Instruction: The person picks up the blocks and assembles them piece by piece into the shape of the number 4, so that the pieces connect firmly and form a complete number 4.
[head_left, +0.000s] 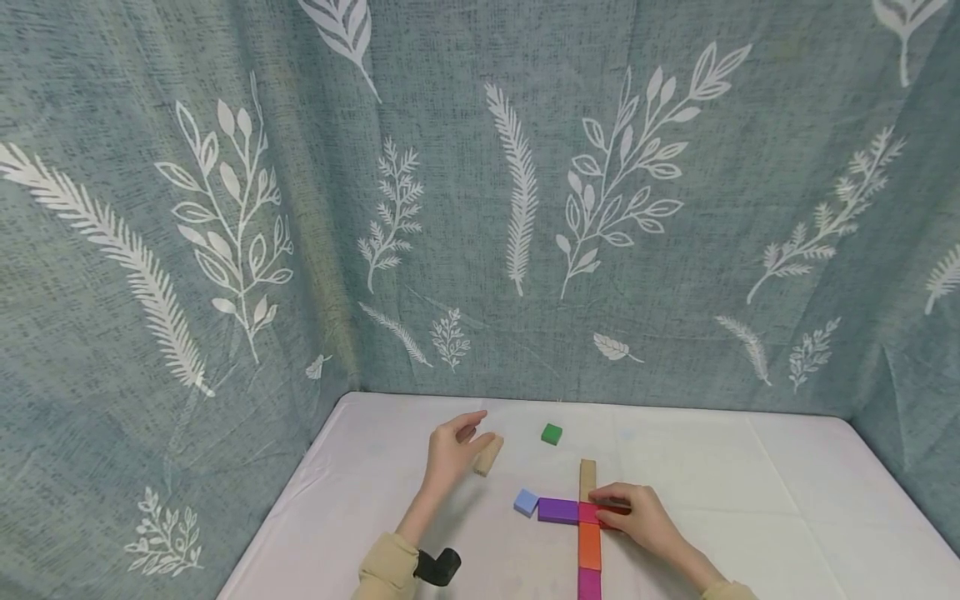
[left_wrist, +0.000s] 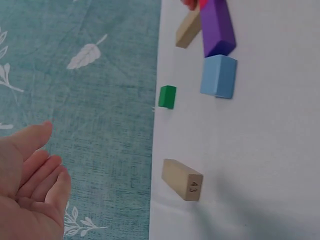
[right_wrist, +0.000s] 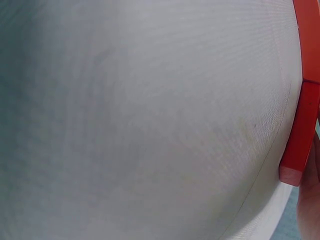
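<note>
My left hand (head_left: 448,454) hovers by a plain wooden block (head_left: 488,456), fingers loosely bent and holding nothing. In the left wrist view that block (left_wrist: 182,180) lies apart from the hand (left_wrist: 32,185), with a number on its end. My right hand (head_left: 637,515) grips around a red block (head_left: 617,518), the right arm of a cross laid flat. A pinkish-red square (head_left: 587,512) sits at its centre. Around it are a wooden block (head_left: 588,479) above, a purple block (head_left: 558,511) left and an orange block (head_left: 589,546) below. The right wrist view shows the red block's (right_wrist: 300,135) side, fingers partly hidden behind.
A light blue block (head_left: 527,502) stands at the purple block's left end. Farther back lies a small green block (head_left: 552,434). A magenta block (head_left: 589,583) continues below the orange one. The white-covered table (head_left: 712,467) meets a leaf-patterned curtain (head_left: 480,350) behind.
</note>
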